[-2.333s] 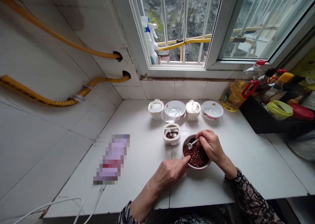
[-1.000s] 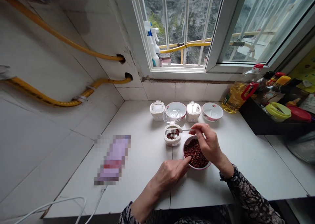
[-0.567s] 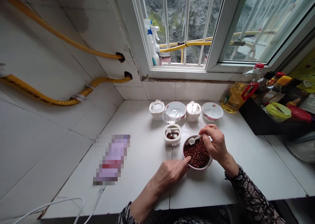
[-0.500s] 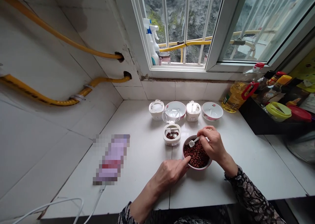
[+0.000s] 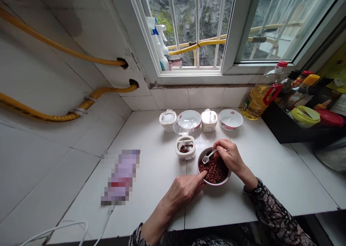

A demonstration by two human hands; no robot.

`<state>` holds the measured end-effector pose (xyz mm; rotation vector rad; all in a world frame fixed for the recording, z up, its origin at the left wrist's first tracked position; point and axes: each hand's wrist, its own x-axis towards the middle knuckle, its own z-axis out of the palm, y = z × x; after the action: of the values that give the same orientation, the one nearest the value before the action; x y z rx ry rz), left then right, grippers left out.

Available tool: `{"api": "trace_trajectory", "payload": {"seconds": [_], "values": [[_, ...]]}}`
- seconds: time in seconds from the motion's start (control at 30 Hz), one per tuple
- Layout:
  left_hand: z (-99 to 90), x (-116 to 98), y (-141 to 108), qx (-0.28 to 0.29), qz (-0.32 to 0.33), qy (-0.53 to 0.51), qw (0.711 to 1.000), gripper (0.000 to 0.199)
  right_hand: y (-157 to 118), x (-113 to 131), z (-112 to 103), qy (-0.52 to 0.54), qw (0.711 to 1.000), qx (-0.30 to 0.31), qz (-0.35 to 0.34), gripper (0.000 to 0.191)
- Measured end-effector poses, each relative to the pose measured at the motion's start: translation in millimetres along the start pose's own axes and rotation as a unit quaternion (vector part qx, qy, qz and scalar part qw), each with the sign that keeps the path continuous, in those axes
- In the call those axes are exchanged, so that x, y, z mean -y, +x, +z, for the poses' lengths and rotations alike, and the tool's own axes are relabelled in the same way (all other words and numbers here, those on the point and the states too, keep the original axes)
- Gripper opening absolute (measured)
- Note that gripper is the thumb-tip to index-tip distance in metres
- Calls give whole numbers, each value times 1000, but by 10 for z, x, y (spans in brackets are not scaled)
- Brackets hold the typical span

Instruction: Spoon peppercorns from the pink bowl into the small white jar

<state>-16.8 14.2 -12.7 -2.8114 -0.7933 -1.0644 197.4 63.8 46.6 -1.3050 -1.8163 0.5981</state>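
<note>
My right hand [image 5: 229, 156] is closed in a pinch on the handle of a small white spoon [image 5: 205, 159]. A few dark red bits sit in the spoon's scoop, over the left side of a bowl [image 5: 215, 184]. The bowl is nearly full of dried bits that look like Sichuan peppercorns [image 5: 216, 170]. My left hand [image 5: 186, 190] grips the bowl's near-left rim, thumb on top and the other fingers mostly hidden. Just left of the bowl stands a white seasoning jar [image 5: 185, 154], its clear lid [image 5: 183, 127] flipped up and some of the same bits inside.
Behind stand two white lidded jars [image 5: 168, 120] [image 5: 209, 120] and two flower-patterned bowls [image 5: 189, 116] [image 5: 231, 119]. An oil bottle [image 5: 254, 98] and a black rack [image 5: 281, 125] of condiments are at right. A blurred-out flat object [image 5: 121, 177] with a white cable [image 5: 104, 226] lies left.
The spoon's scoop has moved slightly left from the middle of the bowl and now shows a few bits in it. The left hand keeps its grip. The whole view has shifted a little.
</note>
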Motion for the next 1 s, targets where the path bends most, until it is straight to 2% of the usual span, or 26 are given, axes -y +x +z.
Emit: {"api": "trace_trajectory", "payload": {"seconds": [0.3, 0.5, 0.63, 0.87, 1.0], "values": [[7, 11, -7, -5, -3, -16, 1000, 29, -8, -13, 15, -6, 1000, 24, -19, 23], [6, 10, -7, -11, -7, -18, 1000, 30, -18, -38, 21, 5, 1000, 3, -22, 22], [-2, 3, 15, -12, -5, -19, 1000, 27, -19, -39, 31, 0, 999, 25, -43, 21], [-12, 9, 33, -10, -5, -17, 1000, 27, -15, -51, -20, 11, 1000, -4, -12, 22], [-2, 14, 13, -4, -6, -19, 1000, 31, -24, -44, -3, 4, 999, 19, -33, 21]]}}
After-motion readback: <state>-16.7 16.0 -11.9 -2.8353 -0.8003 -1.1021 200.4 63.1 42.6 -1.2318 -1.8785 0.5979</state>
